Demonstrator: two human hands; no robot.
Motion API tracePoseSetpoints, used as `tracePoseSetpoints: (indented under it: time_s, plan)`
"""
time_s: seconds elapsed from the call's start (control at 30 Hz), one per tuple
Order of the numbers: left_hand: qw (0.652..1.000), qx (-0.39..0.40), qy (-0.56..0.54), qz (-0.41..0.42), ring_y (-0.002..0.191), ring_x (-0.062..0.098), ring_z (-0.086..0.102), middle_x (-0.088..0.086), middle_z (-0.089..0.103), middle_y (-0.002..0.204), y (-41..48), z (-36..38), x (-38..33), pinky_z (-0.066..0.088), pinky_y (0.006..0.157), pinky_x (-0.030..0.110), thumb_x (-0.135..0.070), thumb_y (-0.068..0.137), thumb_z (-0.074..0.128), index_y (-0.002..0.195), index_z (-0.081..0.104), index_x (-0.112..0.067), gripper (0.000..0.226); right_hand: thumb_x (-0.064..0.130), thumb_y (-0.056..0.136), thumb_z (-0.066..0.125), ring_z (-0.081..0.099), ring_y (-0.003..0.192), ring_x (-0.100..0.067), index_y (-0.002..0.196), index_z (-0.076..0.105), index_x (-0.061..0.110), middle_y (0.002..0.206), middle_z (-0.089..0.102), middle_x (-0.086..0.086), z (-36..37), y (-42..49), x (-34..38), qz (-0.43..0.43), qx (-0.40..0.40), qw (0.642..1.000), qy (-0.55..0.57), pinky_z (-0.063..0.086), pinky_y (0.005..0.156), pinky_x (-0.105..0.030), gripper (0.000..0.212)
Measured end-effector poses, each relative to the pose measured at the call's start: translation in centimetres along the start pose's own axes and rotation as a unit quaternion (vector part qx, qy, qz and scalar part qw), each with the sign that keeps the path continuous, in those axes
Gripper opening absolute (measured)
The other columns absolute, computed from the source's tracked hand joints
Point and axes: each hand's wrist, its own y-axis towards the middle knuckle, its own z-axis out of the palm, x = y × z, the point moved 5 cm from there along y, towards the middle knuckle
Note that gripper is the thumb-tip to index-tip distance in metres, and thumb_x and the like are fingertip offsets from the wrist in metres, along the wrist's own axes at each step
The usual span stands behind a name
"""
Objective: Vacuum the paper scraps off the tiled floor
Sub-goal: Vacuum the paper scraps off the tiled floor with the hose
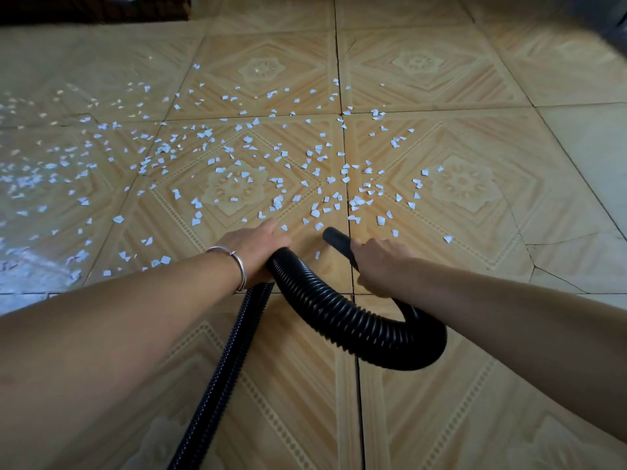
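Several small white paper scraps (278, 179) lie scattered over the patterned tan tiled floor (475, 184), densest at the centre and left. A black ribbed vacuum hose (339, 320) loops across the floor in front of me. My right hand (380, 262) grips the smooth black nozzle (334, 237) near its open end, which points at the scraps just ahead of it. My left hand (256, 247), with a silver bracelet on the wrist, grips the ribbed hose further back. The hose runs off toward the bottom edge of the view.
Dark furniture (91, 8) stands along the far left wall. A bright glare (30, 184) washes over the tiles at the left. A dark blurred object (610, 22) fills the top right corner. Cracked tile seams run at the right.
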Motion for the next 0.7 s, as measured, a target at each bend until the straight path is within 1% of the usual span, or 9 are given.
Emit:
tracePoseSetpoints:
  time_s: [0.1, 0.17, 0.2, 0.27, 0.3, 0.37, 0.47, 0.57, 0.7]
  plan:
    - [0.962, 0.093, -0.246, -0.068, 0.101, 0.028, 0.058, 0.004, 0.058, 0.100, -0.4, 2.0, -0.2, 0.046, 0.084, 0.035, -0.013, 0.086, 0.062, 0.119, 0.056, -0.013, 0.034, 0.014, 0.093, 0.055, 0.047, 0.078, -0.021, 0.138, 0.034, 0.012, 0.096, 0.053, -0.007, 0.9, -0.1, 0.2, -0.025, 0.011, 1.000, 0.000, 0.040, 0.063, -0.031, 0.051]
    - [0.911, 0.094, -0.382, -0.122, 0.102, 0.022, 0.060, 0.008, 0.065, 0.108, -0.7, 2.9, -0.4, 0.049, 0.093, 0.033, 0.003, 0.078, 0.067, 0.118, 0.062, -0.011, 0.042, 0.015, 0.094, 0.054, 0.049, 0.079, -0.023, 0.143, 0.025, 0.014, 0.092, 0.047, -0.008, 1.2, -0.2, -0.4, -0.027, 0.003, 1.000, -0.013, 0.041, 0.063, -0.032, 0.058]
    - [0.865, 0.074, -0.467, -0.169, 0.097, 0.025, 0.063, 0.013, 0.067, 0.107, -1.0, 3.0, -0.3, 0.054, 0.088, 0.036, 0.006, 0.078, 0.065, 0.110, 0.067, -0.010, 0.036, 0.015, 0.094, 0.054, 0.050, 0.079, -0.023, 0.145, 0.022, 0.014, 0.092, 0.045, -0.008, 1.3, -0.2, -0.6, -0.027, -0.001, 0.999, -0.021, 0.041, 0.062, -0.032, 0.061]
    - [0.749, 0.029, -0.601, -0.279, 0.076, 0.031, 0.063, 0.018, 0.064, 0.092, -1.9, 2.9, -0.4, 0.059, 0.056, 0.035, 0.001, 0.085, 0.058, 0.089, 0.068, -0.003, 0.012, 0.012, 0.094, 0.052, 0.048, 0.077, -0.023, 0.148, 0.016, 0.014, 0.096, 0.046, -0.010, 1.5, -0.5, -0.8, -0.028, -0.007, 0.999, -0.028, 0.042, 0.061, -0.031, 0.065]
    - [0.710, 0.006, -0.624, -0.327, 0.069, 0.029, 0.060, 0.015, 0.061, 0.086, -2.3, 2.9, -0.4, 0.056, 0.046, 0.032, -0.007, 0.089, 0.056, 0.086, 0.065, -0.003, 0.010, 0.010, 0.094, 0.052, 0.047, 0.076, -0.023, 0.149, 0.013, 0.015, 0.101, 0.048, -0.012, 1.6, -0.7, -0.8, -0.028, -0.009, 0.999, -0.030, 0.043, 0.060, -0.031, 0.067]
    - [0.686, -0.035, -0.620, -0.379, 0.072, 0.026, 0.057, 0.011, 0.057, 0.087, -2.8, 2.8, -1.0, 0.055, 0.059, 0.031, -0.023, 0.090, 0.057, 0.087, 0.060, -0.003, 0.020, 0.009, 0.094, 0.051, 0.047, 0.073, -0.023, 0.151, 0.010, 0.015, 0.108, 0.049, -0.014, 1.9, -0.9, -0.8, -0.034, -0.010, 0.999, -0.038, 0.043, 0.055, -0.030, 0.071]
    - [0.657, -0.069, -0.622, -0.421, 0.064, 0.022, 0.051, 0.010, 0.051, 0.074, -3.4, 2.5, -1.9, 0.048, 0.070, 0.030, -0.018, 0.086, 0.063, 0.066, 0.048, -0.005, 0.028, 0.009, 0.095, 0.048, 0.047, 0.073, -0.023, 0.152, 0.006, 0.015, 0.112, 0.049, -0.015, 2.0, -1.2, -1.2, -0.043, -0.015, 0.998, -0.045, 0.041, 0.055, -0.031, 0.072]
    - [0.642, -0.061, -0.622, -0.444, 0.069, 0.022, 0.052, 0.010, 0.050, 0.076, -4.3, 2.0, -2.2, 0.048, 0.079, 0.032, -0.017, 0.082, 0.067, 0.065, 0.045, -0.008, 0.029, 0.008, 0.095, 0.048, 0.049, 0.077, -0.024, 0.152, 0.005, 0.014, 0.114, 0.049, -0.016, 1.9, -1.5, -1.2, -0.058, -0.012, 0.997, -0.055, 0.042, 0.059, -0.031, 0.071]
    - [0.599, -0.036, -0.659, -0.454, 0.065, 0.022, 0.051, 0.009, 0.048, 0.069, -5.3, 2.3, -3.2, 0.043, 0.067, 0.027, -0.009, 0.079, 0.059, 0.063, 0.046, -0.007, 0.021, 0.008, 0.095, 0.049, 0.053, 0.081, -0.024, 0.152, 0.004, 0.013, 0.114, 0.048, -0.015, 1.8, -1.9, -0.6, -0.093, -0.007, 0.993, -0.070, 0.042, 0.059, -0.030, 0.073]
